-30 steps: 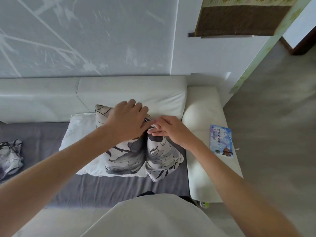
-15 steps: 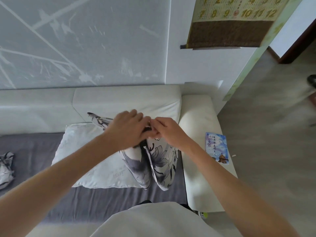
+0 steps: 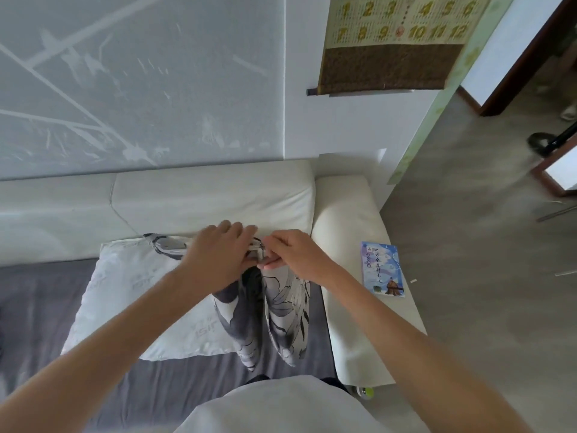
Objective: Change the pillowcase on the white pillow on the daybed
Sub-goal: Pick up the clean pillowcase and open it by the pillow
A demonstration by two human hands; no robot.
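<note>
A white pillow (image 3: pixel 131 301) lies bare on the grey daybed mattress (image 3: pixel 40 307), its right end under a grey-and-white floral pillowcase (image 3: pixel 284 310). The pillowcase hangs bunched in two folds from my hands, lifted off the pillow's right side. My left hand (image 3: pixel 218 260) grips its top edge from the left. My right hand (image 3: pixel 296 257) pinches the same edge from the right, fingers touching the left hand. A corner of the case sticks out left of my left hand.
The cream backrest (image 3: pixel 212 198) runs behind the pillow and a cream armrest (image 3: pixel 352 245) closes the right end. A blue booklet (image 3: pixel 382 268) lies on the armrest. A wall calendar (image 3: pixel 393 42) hangs above. Grey floor spreads to the right.
The pillowcase has been gathered up from lying spread over the pillow into narrow hanging folds, which uncovers more of the white pillow. Both hands stayed together at its top edge.
</note>
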